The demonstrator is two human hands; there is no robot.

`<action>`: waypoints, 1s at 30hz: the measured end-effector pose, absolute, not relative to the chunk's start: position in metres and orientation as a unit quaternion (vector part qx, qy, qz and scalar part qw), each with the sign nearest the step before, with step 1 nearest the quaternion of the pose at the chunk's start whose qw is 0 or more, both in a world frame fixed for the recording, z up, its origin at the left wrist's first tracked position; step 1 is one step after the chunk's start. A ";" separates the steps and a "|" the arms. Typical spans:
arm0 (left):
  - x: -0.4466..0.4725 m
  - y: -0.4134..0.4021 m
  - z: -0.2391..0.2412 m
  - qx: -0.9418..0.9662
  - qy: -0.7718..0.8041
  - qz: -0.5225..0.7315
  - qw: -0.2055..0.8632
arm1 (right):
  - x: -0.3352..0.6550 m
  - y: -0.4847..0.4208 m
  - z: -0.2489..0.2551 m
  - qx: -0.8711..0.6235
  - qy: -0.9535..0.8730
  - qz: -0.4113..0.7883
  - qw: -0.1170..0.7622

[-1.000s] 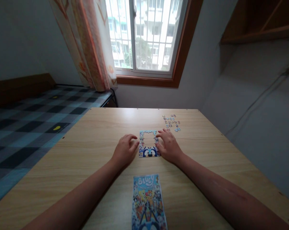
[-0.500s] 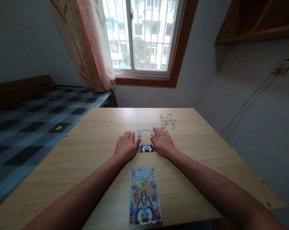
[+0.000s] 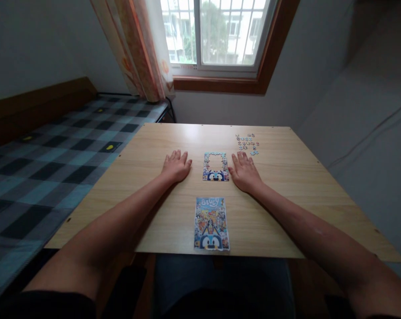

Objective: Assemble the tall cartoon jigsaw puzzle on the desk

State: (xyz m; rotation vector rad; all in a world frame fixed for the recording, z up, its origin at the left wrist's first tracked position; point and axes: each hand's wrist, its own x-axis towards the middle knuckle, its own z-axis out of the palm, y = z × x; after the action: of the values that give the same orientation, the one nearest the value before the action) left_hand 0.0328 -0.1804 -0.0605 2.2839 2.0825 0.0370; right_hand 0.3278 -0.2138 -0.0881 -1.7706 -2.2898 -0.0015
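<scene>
A partly assembled jigsaw puzzle [image 3: 215, 177] lies on the wooden table, its border joined around a bare middle and a blue dog face along its lower edge. To its left, my left hand [image 3: 177, 167] rests flat on the tabletop, fingers spread and holding nothing. My right hand [image 3: 245, 172] lies palm down close to the puzzle's right edge, also empty with fingers apart. Several loose puzzle pieces [image 3: 246, 144] are spread beyond my right hand. Nearer to me is a printed Bluey picture sheet [image 3: 211, 224] showing the same dog face.
The light wooden table [image 3: 147, 208] reaches toward the wall under a barred window [image 3: 230, 35]. On the left stands a bed with a checked cover [image 3: 54, 164]; an orange patterned curtain [image 3: 137, 48] hangs above it. A cable [image 3: 370, 135] runs along the right wall.
Both hands have moved outward, away from the puzzle's sides; the left went farther. The camera has tilted down, bringing my lap and the table's front edge into view.
</scene>
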 end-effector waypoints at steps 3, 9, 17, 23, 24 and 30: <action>0.007 -0.167 -0.058 0.713 0.701 0.001 0.022 | 0.336 -0.220 -0.090 -0.615 -0.779 -0.021 0.118; -0.012 -0.139 -0.058 0.675 0.737 0.002 0.005 | 0.336 -0.222 -0.088 -0.611 -0.786 -0.013 0.094; -0.025 -0.096 -0.056 0.644 0.764 0.036 0.009 | 0.330 -0.223 -0.079 -0.602 -0.791 0.038 0.104; -0.035 -0.083 -0.059 0.664 0.744 0.071 -0.012 | 0.327 -0.226 -0.071 -0.588 -0.797 0.041 0.133; -0.036 -0.082 -0.059 0.665 0.743 0.073 -0.014 | 0.327 -0.227 -0.070 -0.586 -0.798 0.042 0.137; -0.043 -0.085 -0.058 0.669 0.734 0.109 -0.047 | 0.327 -0.226 -0.071 -0.575 -0.800 0.055 0.161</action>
State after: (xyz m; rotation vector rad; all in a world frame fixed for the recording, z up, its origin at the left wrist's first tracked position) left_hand -0.0425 -0.0850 -0.0584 2.1663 2.3781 0.3518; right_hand 0.3270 -0.2262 -0.0706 -1.6429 -2.2840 0.1584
